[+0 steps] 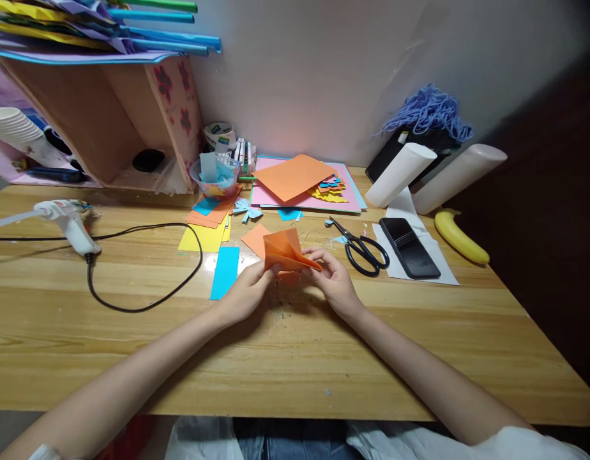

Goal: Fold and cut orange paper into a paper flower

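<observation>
A folded sheet of orange paper (284,248) is held up between my two hands, above the middle of the table. My left hand (248,291) pinches its lower left edge, thumb on the near side. At its right end, my right hand (334,281) grips a narrow pleated corner between thumb and fingers. Flat on the table behind it lies another orange piece (255,239), partly covered. A blue paper strip (225,273) rests just left of my left hand. Black-handled scissors (364,250) lie open-bladed to the right of my right hand.
A white glue gun (68,225) with a looping black cord (149,305) is at left. Behind are a plastic tub of scraps (214,179), stacked coloured sheets (295,177) and a cardboard box (175,115). A phone (410,248), a banana (460,237) and white rolls (403,172) stand or lie right.
</observation>
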Demonstrator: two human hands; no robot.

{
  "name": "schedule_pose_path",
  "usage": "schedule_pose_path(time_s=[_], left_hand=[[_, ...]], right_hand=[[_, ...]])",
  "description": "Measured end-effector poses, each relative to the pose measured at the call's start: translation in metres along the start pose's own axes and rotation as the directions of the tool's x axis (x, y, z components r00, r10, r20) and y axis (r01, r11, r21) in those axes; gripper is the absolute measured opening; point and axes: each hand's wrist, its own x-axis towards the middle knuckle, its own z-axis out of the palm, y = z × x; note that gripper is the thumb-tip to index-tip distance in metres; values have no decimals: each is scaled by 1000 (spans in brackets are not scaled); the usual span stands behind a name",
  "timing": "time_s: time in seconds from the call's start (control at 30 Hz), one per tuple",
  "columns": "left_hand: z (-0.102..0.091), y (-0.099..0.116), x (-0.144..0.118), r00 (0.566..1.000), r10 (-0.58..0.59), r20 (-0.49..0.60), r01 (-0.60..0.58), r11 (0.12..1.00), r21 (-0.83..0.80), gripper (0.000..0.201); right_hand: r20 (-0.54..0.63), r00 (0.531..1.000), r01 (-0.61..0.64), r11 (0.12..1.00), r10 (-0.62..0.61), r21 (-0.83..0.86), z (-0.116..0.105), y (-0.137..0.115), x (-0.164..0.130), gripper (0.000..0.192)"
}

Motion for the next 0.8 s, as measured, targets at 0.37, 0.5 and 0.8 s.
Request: schedule_pose_path(time_s=[0.37, 0.5, 0.8], left_hand=[[4, 0, -2, 997, -66, 32, 65, 997, 43, 32], [2, 1, 0, 985, -137, -104, 132, 990, -56, 37], [-1, 2, 3, 952, -206, -224, 180, 975, -133, 35]], right_hand=[[-25, 988, -149, 989, 149, 16, -6, 3, 3, 28], [-4, 987, -159, 987, 159, -16, -1, -1, 1, 35], [169, 964, -189, 977, 204, -101, 0, -1, -2, 35]])
